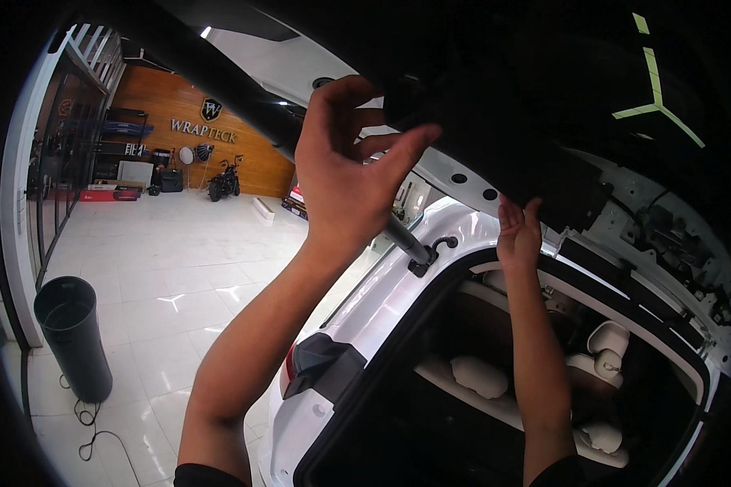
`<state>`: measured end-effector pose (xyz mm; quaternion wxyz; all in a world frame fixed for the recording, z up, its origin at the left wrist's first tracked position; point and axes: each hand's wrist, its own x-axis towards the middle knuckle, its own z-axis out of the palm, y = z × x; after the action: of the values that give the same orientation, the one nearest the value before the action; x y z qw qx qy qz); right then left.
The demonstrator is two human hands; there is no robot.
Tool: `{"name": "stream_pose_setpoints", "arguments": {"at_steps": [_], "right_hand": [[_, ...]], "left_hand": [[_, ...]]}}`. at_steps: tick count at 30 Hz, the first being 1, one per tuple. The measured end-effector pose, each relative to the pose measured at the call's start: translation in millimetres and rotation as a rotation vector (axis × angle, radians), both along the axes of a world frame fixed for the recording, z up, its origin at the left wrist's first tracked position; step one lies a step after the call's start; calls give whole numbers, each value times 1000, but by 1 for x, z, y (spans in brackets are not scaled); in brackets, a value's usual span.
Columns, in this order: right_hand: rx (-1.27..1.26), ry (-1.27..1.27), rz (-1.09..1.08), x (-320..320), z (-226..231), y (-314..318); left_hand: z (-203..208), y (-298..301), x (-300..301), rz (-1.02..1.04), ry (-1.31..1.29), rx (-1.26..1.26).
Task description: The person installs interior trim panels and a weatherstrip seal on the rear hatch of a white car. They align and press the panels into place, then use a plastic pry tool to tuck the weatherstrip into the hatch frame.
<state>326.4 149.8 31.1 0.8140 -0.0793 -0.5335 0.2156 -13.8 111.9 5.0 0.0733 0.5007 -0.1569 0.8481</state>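
Both my arms reach up under the raised tailgate of a white car. My left hand grips the edge of a black trim panel on the tailgate's underside, fingers curled over its rim. My right hand presses up against the same panel's lower edge, fingers on it. A black gas strut runs diagonally behind my left hand to its mount on the car body. Bare white tailgate metal with holes and clips shows to the right of the panel.
Below lies the open boot, with light seat headrests inside. A black cylindrical bin stands on the white tiled floor at left, a cable beside it. A wooden wall and a small motorbike are far back.
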Motion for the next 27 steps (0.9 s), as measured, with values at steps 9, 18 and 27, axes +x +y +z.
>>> {"name": "stream_pose_setpoints", "arguments": {"at_steps": [9,18,27], "right_hand": [[24,-18,6,-14,1,3],[27,30,8,-13,-3,-4],[-144,-58,-5,3,13,6]], "left_hand": [[3,-19,-2,-8,-75,-192],[7,-34,-14,78,-98,-164],[25,-9,-13,856,-134,-55]]}}
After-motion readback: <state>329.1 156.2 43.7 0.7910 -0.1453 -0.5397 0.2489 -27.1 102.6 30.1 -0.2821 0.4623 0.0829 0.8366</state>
